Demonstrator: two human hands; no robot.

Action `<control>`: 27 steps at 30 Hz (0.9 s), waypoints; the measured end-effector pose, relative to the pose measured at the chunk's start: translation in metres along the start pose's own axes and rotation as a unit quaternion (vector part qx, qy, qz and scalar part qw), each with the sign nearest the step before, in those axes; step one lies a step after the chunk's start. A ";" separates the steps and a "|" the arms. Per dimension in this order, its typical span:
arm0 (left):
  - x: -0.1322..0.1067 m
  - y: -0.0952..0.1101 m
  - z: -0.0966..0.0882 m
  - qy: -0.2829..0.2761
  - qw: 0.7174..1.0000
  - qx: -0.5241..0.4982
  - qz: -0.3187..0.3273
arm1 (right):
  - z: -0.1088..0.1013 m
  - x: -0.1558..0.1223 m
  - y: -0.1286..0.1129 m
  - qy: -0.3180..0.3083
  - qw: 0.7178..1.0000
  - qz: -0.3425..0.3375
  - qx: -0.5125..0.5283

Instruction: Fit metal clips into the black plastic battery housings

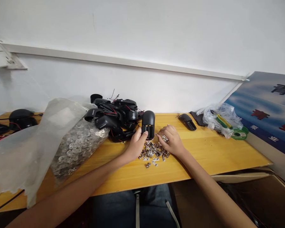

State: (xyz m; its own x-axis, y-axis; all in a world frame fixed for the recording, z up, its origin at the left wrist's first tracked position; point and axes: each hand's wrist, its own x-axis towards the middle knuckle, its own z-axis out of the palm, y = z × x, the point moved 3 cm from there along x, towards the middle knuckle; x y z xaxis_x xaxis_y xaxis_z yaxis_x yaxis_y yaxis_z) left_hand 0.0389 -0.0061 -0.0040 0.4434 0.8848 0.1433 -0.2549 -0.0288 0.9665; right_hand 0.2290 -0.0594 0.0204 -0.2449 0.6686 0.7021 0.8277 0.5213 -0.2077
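Note:
My left hand [136,146] is shut on a black plastic casing [148,124], which stands upright with its open battery compartment facing me. My right hand [171,141] sits just right of the casing, its fingertips pinching a small metal contact [165,138]. Below both hands lies a loose heap of small metal contacts [152,153] on the yellow wooden table [211,148]. Behind my left hand is a pile of black casings [114,117] with red and black wires. The casing's inside is partly hidden by my left fingers.
A translucent plastic bag of metal washers [76,147] lies left of my left forearm. A black casing [187,122], a plastic bag [219,120] and a green spool [239,133] sit at the back right. A blue printed board [266,107] leans against the wall.

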 end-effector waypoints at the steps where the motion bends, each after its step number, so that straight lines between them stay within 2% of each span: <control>1: 0.001 0.000 0.001 -0.001 1.000 -0.004 -0.010 | 0.000 0.000 0.000 -0.002 1.000 0.005 0.001; 6: 0.005 -0.003 0.001 0.001 0.999 -0.040 -0.028 | 0.002 0.001 -0.005 0.000 1.000 0.006 0.006; 9: 0.007 -0.004 0.001 -0.011 0.999 -0.019 -0.026 | 0.004 0.001 -0.009 0.002 1.000 -0.006 -0.009; 17: 0.011 -0.003 0.001 -0.001 0.999 0.016 0.034 | 0.007 0.003 -0.014 0.026 1.000 -0.001 0.001; 21: 0.012 0.001 -0.002 -0.005 1.000 -0.020 0.017 | 0.007 0.001 -0.010 0.031 0.999 0.017 0.013; 27: 0.010 0.002 -0.004 -0.007 0.995 -0.098 -0.026 | 0.006 -0.001 -0.008 0.030 0.999 0.000 0.023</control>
State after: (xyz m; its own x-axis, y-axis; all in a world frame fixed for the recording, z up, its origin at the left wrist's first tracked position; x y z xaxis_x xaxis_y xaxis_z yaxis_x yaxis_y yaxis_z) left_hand 0.0389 0.0044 -0.0013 0.4727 0.8757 0.0983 -0.3925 0.1093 0.9132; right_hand 0.2198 -0.0612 0.0175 -0.2133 0.6358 0.7418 0.8032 0.5463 -0.2374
